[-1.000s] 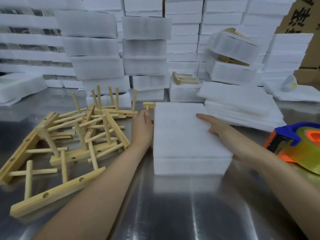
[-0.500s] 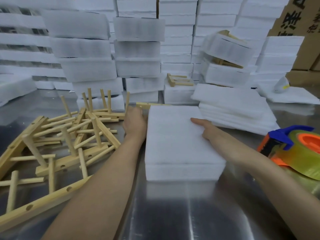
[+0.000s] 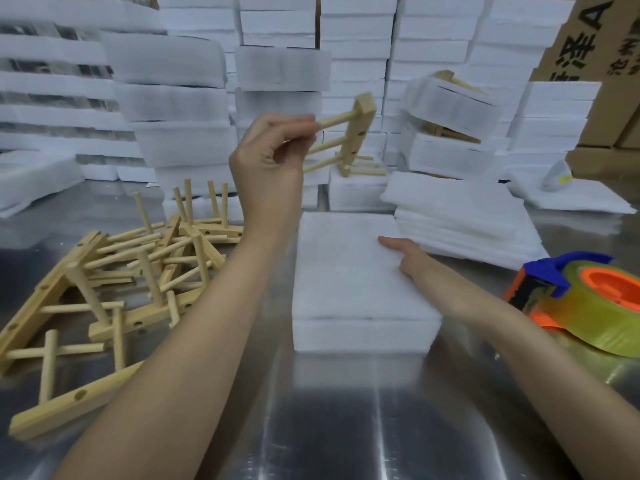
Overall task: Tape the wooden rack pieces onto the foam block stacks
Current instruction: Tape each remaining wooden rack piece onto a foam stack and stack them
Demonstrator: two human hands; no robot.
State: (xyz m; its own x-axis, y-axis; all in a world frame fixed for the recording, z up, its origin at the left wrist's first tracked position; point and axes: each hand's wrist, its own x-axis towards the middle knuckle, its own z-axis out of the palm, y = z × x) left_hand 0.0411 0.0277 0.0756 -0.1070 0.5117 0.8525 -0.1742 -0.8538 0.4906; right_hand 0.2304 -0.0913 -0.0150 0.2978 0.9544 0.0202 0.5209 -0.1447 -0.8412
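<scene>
Head: left hand [image 3: 270, 161] w/ rack piece [image 3: 361, 128]

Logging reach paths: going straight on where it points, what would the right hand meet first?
The right hand would cross bare foam block top to its far edge; the left hand, holding a rack piece, looks raised above, depth unclear.

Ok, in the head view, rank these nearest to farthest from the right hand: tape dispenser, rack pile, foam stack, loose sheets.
1. Foam stack, under the right hand.
2. Loose sheets, just beyond.
3. Tape dispenser, right.
4. Rack pile, far left.
</scene>
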